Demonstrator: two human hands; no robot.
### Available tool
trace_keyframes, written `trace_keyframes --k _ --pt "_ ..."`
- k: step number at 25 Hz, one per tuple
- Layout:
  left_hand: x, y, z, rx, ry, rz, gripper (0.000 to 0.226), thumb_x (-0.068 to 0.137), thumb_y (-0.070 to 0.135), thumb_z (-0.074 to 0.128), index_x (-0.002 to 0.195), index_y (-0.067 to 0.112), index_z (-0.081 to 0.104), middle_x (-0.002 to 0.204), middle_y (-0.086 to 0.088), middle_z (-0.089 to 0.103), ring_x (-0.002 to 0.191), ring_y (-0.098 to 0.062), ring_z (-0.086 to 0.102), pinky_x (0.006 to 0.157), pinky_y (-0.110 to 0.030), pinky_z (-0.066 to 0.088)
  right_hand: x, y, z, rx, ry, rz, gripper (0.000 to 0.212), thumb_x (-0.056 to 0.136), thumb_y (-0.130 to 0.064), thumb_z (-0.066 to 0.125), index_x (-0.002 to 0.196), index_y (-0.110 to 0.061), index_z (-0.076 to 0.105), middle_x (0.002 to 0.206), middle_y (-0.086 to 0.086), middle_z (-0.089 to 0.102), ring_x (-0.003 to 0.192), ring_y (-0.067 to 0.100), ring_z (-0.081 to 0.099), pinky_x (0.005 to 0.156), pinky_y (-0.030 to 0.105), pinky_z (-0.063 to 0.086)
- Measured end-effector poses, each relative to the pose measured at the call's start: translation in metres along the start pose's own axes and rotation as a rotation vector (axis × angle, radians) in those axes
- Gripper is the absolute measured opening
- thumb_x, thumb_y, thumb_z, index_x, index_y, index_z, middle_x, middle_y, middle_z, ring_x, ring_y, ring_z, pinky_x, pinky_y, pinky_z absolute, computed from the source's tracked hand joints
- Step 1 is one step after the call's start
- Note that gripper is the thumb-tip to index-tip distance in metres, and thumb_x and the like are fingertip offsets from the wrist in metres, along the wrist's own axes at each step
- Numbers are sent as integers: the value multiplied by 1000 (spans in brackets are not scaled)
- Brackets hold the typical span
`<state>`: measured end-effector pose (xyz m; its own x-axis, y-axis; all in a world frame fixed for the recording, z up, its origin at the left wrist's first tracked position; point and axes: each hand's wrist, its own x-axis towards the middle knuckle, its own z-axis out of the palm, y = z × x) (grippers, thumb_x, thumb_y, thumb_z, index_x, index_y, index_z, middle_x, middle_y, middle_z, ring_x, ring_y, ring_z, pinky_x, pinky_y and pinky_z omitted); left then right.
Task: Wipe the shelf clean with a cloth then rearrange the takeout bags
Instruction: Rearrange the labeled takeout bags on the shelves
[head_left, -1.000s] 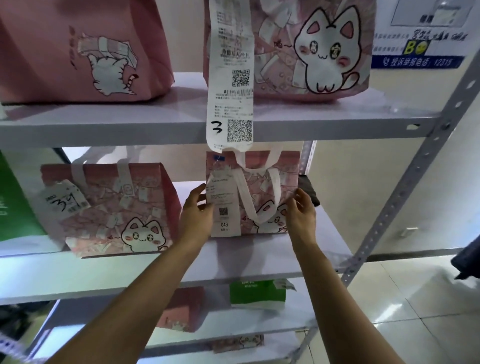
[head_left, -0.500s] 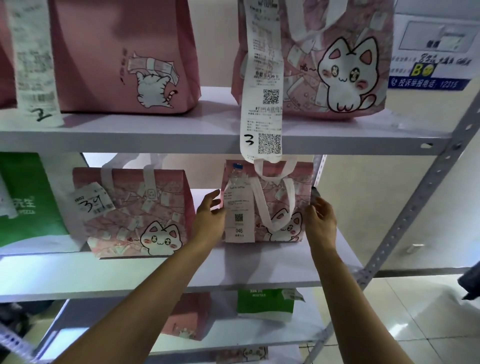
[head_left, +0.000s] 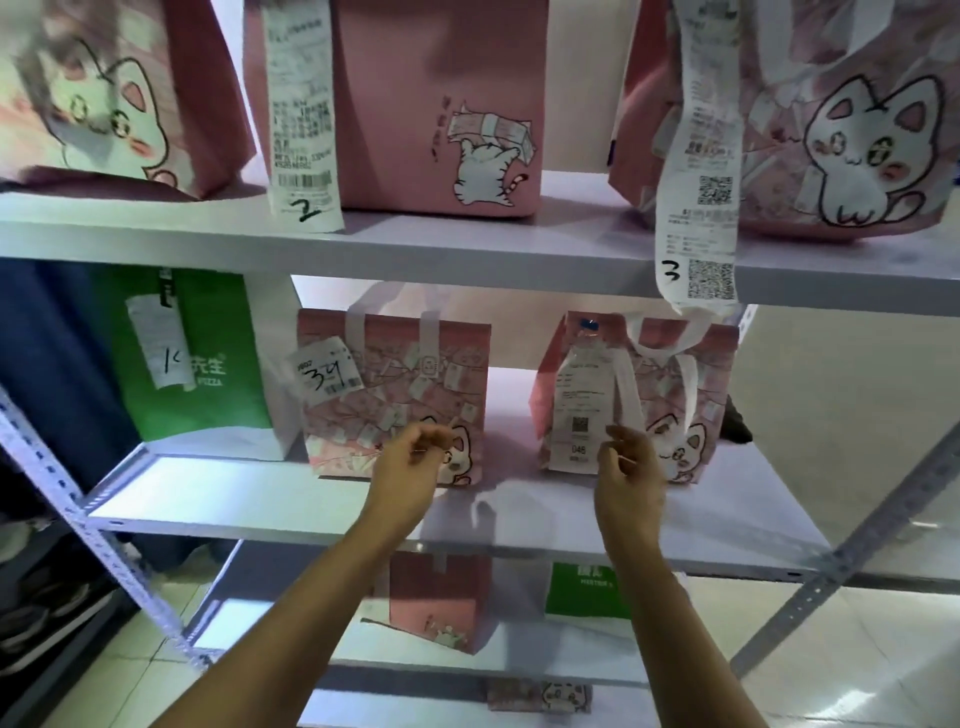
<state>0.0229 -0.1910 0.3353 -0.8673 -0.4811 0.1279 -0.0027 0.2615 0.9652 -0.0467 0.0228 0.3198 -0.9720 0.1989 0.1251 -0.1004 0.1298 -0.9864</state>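
While the small pink takeout bag (head_left: 636, 395) stands upright at the right of the middle shelf (head_left: 545, 506), both hands hover before it, holding nothing. Left hand (head_left: 410, 465) and right hand (head_left: 626, 470) hang loosely curled. Squaring it probably needs even grips on both sides, clear of the dangling receipt (head_left: 579, 415).

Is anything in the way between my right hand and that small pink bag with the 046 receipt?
Nothing visible. The right hand hangs loosely curled just in front of the small pink bag, holding nothing, with only bare middle shelf below it.

Head view, close, facing shelf (head_left: 467, 249)
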Motion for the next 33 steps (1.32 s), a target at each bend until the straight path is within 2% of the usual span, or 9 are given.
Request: trace_keyframes --k 4,6,10,16,19,22,25,28,33 --pt "1 -37 -58 17 287 -71 22 94 5 54 114 14 59 110 -1 64 96 -14 60 89 -30 46 -31 6 47 -62 -156 -20 23 100 -11 55 118 -24 61 106 -5 67 100 16 64 74 20 47" --pt "5 -50 -79 24 353 -108 34 93 7 53 127 12 52 124 -3 57 106 -19 56 91 -31 43 -44 8 65 -103 -253 -5 31 100 -15 58 128 -26 58 114 -7 66 105 15 64 82 23 47" --pt "19 -64 -99 43 285 -159 47 96 10 52 142 13 42 138 -7 51 118 -26 54 102 -40 44 -59 5 91 -174 -391 37 49 98 -24 62 144 -30 45 127 -8 60 117 14 59 96 30 44" --pt "25 -69 -101 2 176 -184 53 94 9 51 146 13 38 133 -3 51 96 -14 58 91 -35 47 -60 1 104 -214 -427 30 35 95 -28 64 121 -45 49 120 -19 63 114 12 61 99 36 48" --pt "39 -80 -110 7 225 -212 58 91 15 53 147 16 35 141 -8 50 117 -30 56 103 -49 46 -61 0 107 -196 -423 40 34 96 -26 65 123 -41 51 118 -22 62 114 10 60 101 37 47" --pt "42 -77 -112 -12 167 -203 49 94 3 49 141 12 42 128 -6 57 115 -27 57 98 -39 47 -63 0 111 -198 -410 36 46 95 -30 66 137 -36 50 130 -18 62 120 10 59 109 42 46" --pt "44 -74 -105 -30 106 -182 47 95 0 47 141 11 43 120 -2 57 92 -10 57 78 -22 45 -55 -3 113 -196 -371 73 61 94 -35 67 149 -30 40 136 -11 57 125 13 56 112 43 44" --pt "51 -73 -95 -25 59 -161 50 95 3 49 142 15 42 116 0 60 84 -3 55 71 -19 45 -40 -1 108 -162 -347 122 62 92 -29 69 148 -28 42 136 -8 60 124 15 58 113 45 43" --pt "64 -78 -92 -20 10 -132 38 92 2 48 103 39 50 88 15 55 84 -21 52 70 -27 45 -23 0 107 -119 -352 159 68 81 -36 71 143 -30 47 127 -3 67 118 24 63 106 54 49"
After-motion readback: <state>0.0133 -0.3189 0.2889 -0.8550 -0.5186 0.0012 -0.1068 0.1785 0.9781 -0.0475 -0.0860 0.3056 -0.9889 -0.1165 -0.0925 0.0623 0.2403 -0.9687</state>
